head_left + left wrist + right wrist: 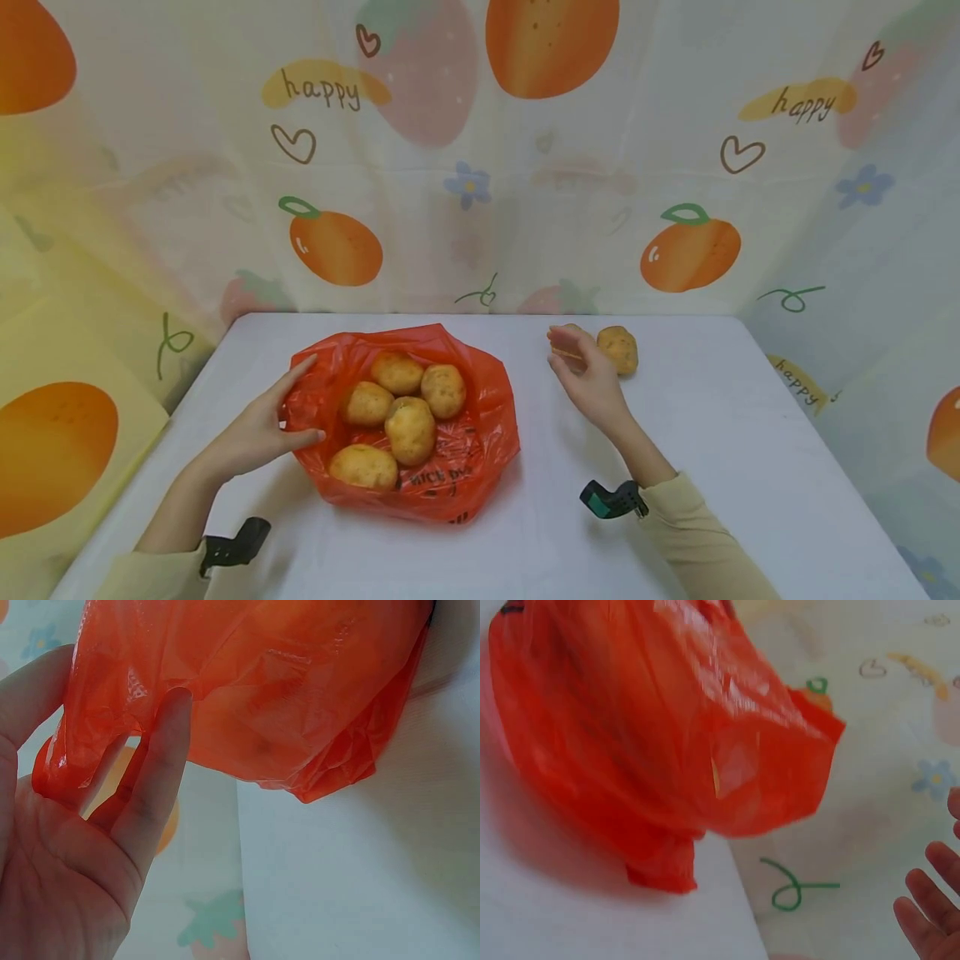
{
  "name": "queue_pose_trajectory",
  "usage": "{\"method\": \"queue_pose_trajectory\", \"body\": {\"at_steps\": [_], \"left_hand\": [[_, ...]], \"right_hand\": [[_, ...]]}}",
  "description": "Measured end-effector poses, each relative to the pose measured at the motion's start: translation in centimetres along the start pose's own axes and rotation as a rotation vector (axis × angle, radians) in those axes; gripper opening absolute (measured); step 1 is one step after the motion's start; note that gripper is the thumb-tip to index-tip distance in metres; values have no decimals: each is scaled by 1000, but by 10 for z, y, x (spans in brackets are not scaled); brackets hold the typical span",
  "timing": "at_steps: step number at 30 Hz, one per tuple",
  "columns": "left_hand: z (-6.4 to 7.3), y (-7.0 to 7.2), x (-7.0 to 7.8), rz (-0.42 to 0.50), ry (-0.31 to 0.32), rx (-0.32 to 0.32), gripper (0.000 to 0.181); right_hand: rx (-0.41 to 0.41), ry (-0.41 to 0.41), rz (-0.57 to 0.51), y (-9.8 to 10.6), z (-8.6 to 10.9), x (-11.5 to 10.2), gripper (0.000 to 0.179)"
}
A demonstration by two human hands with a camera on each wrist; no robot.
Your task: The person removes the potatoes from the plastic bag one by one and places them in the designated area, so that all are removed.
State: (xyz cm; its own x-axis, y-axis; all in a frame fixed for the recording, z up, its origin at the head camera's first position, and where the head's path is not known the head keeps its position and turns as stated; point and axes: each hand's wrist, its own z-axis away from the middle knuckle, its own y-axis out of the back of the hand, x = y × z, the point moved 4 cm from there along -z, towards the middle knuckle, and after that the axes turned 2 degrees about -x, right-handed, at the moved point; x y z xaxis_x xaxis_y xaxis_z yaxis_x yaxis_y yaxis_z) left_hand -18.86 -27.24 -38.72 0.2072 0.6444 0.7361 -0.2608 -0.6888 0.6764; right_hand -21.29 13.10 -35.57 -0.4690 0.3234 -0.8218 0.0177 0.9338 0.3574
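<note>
A red plastic bag (491, 408) stands wide open on the table, with several potatoes (410, 431) visible inside. At the bag's left side is my left hand (258, 429), its thumb and fingers spread apart and touching the rim. The left wrist view shows these fingers (166, 765) fairly straight against the thin plastic. To the right of the bag, my right hand (592, 383) reaches toward the back of the table, fingers loosely bent. One potato (617, 350) sits just beyond that hand, and another is mostly hidden behind its fingers. The right wrist view catches only some fingertips (935, 889).
The white table (540, 533) ends at the back against a hanging cloth (420, 183) printed with fruit, hearts and the word "happy". Similar cloth hangs along both sides. A black camera mount is strapped to each wrist.
</note>
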Motion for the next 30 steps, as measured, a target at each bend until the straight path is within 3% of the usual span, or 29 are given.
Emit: {"method": "queue_pose_trajectory", "body": {"at_steps": [15, 23, 30], "left_hand": [[-1, 0, 1, 10, -1, 0, 90], [-3, -1, 1, 17, -2, -4, 90], [-2, 0, 1, 22, 0, -5, 90]], "right_hand": [[-142, 10, -106, -35, 9, -41, 40], [-246, -12, -197, -56, 13, -52, 43], [-328, 29, -216, -72, 17, -58, 44]]}}
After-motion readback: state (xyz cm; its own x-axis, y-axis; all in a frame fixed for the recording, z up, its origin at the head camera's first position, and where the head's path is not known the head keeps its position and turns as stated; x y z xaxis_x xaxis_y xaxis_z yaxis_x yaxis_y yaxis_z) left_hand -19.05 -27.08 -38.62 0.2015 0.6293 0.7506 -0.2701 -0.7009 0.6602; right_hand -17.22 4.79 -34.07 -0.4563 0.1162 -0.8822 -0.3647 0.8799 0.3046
